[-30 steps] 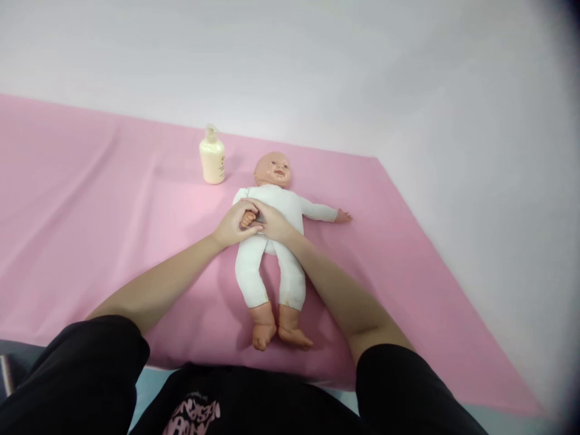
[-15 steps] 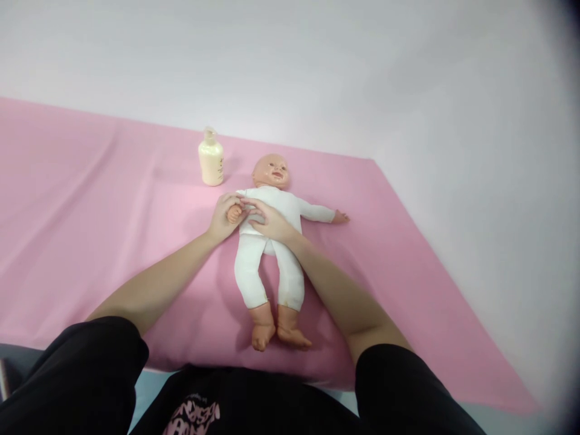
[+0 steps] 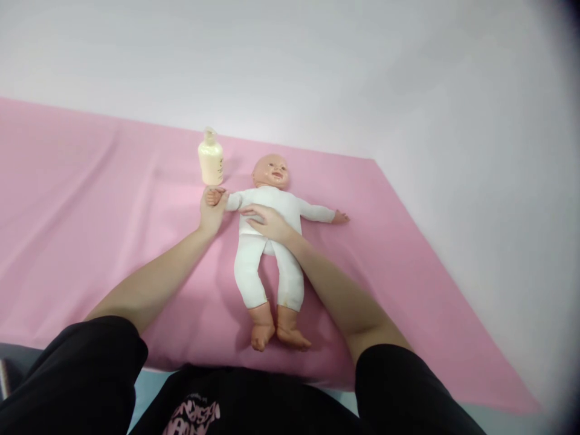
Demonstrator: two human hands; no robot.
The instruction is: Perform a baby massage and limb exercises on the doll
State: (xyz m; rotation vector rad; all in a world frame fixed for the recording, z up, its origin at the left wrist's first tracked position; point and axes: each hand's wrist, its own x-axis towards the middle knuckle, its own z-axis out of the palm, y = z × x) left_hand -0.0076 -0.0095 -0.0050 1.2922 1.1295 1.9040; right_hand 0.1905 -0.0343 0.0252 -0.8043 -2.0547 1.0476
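Note:
A baby doll (image 3: 281, 208) with a white cloth body lies on its back, head at the far end and bare feet toward me. My left hand (image 3: 211, 212) is closed around the doll's wrist on the left side, and the doll's small fist (image 3: 214, 196) shows above my palm. That doll arm is stretched out sideways. My right hand (image 3: 268, 222) rests on the doll's chest with its fingers extended and apart, touching the white cloth near the base of the held arm. The doll's other arm reaches out to the right, touched by neither hand.
A pump bottle (image 3: 211, 163) of pale yellow liquid stands upright just beyond my left hand. Pink sheet (image 3: 408, 314) covers the surface under the doll, with creases at the left. A white wall (image 3: 290, 66) rises behind its far edge.
My left hand has moved left with the doll's wrist, so the bent doll arm is now straightened out to the side. My right hand has stayed on the chest, now apart from my left.

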